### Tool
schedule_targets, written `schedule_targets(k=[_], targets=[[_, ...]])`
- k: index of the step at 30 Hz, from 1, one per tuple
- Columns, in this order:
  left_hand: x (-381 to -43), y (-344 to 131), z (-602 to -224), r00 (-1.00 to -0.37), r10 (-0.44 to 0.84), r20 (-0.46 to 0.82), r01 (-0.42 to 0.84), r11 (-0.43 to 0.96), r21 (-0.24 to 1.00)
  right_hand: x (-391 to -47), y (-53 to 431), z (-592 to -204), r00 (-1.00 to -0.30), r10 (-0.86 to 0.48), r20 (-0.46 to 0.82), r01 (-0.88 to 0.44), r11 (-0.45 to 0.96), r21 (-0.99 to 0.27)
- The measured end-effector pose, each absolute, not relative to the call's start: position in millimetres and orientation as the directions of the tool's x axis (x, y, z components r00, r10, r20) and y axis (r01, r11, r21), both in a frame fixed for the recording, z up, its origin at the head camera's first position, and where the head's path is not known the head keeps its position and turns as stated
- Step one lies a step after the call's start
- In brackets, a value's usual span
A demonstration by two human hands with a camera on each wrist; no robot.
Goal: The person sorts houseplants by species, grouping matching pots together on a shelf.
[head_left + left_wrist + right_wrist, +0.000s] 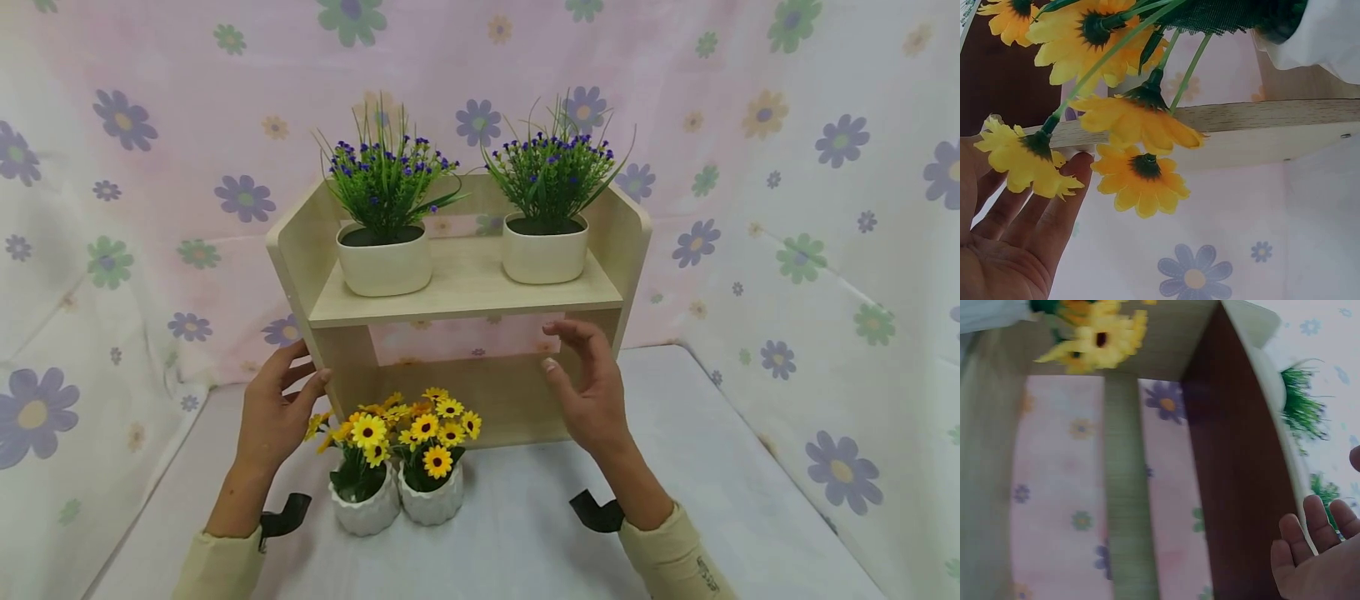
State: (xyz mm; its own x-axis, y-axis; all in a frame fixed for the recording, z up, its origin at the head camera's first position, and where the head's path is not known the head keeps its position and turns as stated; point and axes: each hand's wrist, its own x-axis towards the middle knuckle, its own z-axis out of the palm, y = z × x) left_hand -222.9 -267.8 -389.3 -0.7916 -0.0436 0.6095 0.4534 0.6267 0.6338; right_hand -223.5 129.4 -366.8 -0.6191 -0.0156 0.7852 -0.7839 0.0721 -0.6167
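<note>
A light wooden two-tier shelf (465, 312) stands in the middle of the head view. My left hand (276, 408) is at its left side panel, fingers fairly straight and fingertips right at the panel's outer face; the left wrist view shows these fingers (1054, 219) below the panel edge. In front of the lower compartment's right part, my right hand (592, 392) is held with thumb and fingers spread in a loose curve, holding nothing. Two white ribbed pots, left (365, 508) and right (432, 500), bear yellow daisies (424, 427) before the shelf's left half.
On the upper board sit two cream pots, left (385, 268) and right (545, 257), with purple-flowered grassy plants. A white cloth (525, 533) covers the table. Flower-printed fabric (750, 167) hangs behind and at both sides.
</note>
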Motion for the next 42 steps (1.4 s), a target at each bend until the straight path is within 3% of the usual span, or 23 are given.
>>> schedule_targets(k=[10, 16, 26, 42], targets=[[-222, -267, -389, -0.8, -0.048, 0.598, 0.441, 0.628, 0.641, -241, 115, -403, -0.766, -0.128, 0.63, -0.642, 0.109, -0.759], [-223, -269, -390, -0.786, -0.034, 0.618, 0.483, 0.591, 0.647, -252, 109, -425, -0.776, -0.208, 0.595, -0.622, 0.104, -0.776], [-225, -268, -391, -0.789, -0.045, 0.612, 0.462, 0.614, 0.64, -256, 98, -453, -0.83, -0.381, 0.408, -0.499, 0.18, -0.847], [-225, -266, -391, -0.79, -0.049, 0.611, 0.457, 0.618, 0.64, -251, 88, -468, -0.8, -0.563, 0.207, -0.423, 0.284, -0.861]])
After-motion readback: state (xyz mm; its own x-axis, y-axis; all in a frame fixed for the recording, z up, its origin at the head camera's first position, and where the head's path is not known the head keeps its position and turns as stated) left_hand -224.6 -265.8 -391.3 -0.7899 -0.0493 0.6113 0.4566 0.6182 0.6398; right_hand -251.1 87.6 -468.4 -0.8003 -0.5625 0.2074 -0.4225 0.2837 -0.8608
